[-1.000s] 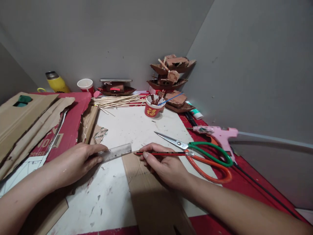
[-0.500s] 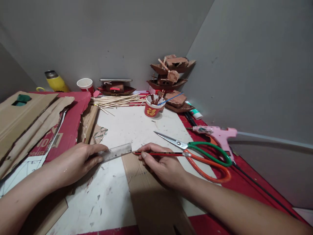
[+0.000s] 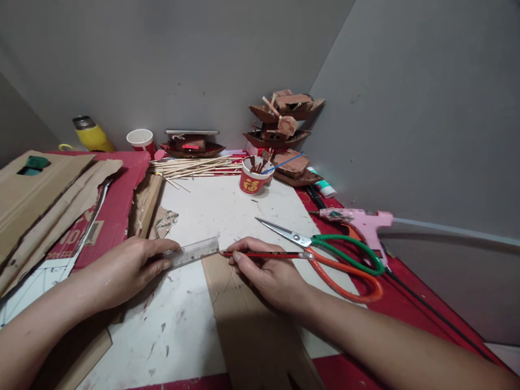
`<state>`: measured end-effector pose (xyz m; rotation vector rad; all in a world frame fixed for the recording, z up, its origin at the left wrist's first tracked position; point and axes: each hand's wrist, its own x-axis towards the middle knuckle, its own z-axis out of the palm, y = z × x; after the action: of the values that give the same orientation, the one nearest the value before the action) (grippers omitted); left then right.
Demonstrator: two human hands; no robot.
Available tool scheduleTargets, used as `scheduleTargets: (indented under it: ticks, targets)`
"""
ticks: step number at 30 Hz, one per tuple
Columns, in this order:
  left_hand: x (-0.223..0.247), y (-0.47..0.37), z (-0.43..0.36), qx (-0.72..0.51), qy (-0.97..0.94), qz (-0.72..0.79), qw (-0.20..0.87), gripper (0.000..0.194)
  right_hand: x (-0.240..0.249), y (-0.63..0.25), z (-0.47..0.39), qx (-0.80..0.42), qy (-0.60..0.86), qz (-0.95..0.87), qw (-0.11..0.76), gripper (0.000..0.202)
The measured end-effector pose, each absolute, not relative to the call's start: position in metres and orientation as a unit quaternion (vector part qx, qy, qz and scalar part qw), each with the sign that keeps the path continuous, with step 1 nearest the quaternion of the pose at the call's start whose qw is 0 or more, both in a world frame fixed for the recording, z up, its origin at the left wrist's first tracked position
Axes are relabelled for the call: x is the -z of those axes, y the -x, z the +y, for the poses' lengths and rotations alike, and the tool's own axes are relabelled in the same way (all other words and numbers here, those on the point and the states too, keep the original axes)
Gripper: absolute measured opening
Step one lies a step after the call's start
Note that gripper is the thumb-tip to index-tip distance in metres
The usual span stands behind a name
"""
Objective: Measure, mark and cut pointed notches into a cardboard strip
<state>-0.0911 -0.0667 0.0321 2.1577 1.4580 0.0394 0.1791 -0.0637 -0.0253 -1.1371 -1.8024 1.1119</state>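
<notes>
My left hand (image 3: 142,265) pinches one end of a clear plastic ruler (image 3: 197,253), whose other end lies over the top edge of a brown cardboard strip (image 3: 238,309). Between the fingers of my right hand (image 3: 268,273) is a red and black pencil (image 3: 268,254), held almost level. Its tip points left and sits close to the ruler's end at the cardboard's top edge; whether it touches is too small to tell. Faint pencil lines show on the strip. The strip lies on a stained white board (image 3: 182,314), partly beneath my right hand.
Large scissors (image 3: 303,238) lie right of my right hand, near a pink glue gun (image 3: 361,219). A paint-stained cup (image 3: 254,181), wooden sticks (image 3: 195,168) and brown model boats (image 3: 280,135) stand behind. Cardboard sheets (image 3: 40,200) lie left, near a yellow bottle (image 3: 93,135).
Almost nothing differs. Both hands, the ruler and the pencil hold nearly the same places; the whole view has shifted very slightly.
</notes>
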Motion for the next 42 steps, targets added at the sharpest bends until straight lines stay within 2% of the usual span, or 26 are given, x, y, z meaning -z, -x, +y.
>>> scheduleTargets:
  ticks: [42]
  targets:
    - [-0.03, 0.0928, -0.0664, -0.045, -0.786, 0.551, 0.278, 0.036, 0.0257, -0.1799, -0.0637, -0.442, 0.451, -0.691, 0.352, 0.015]
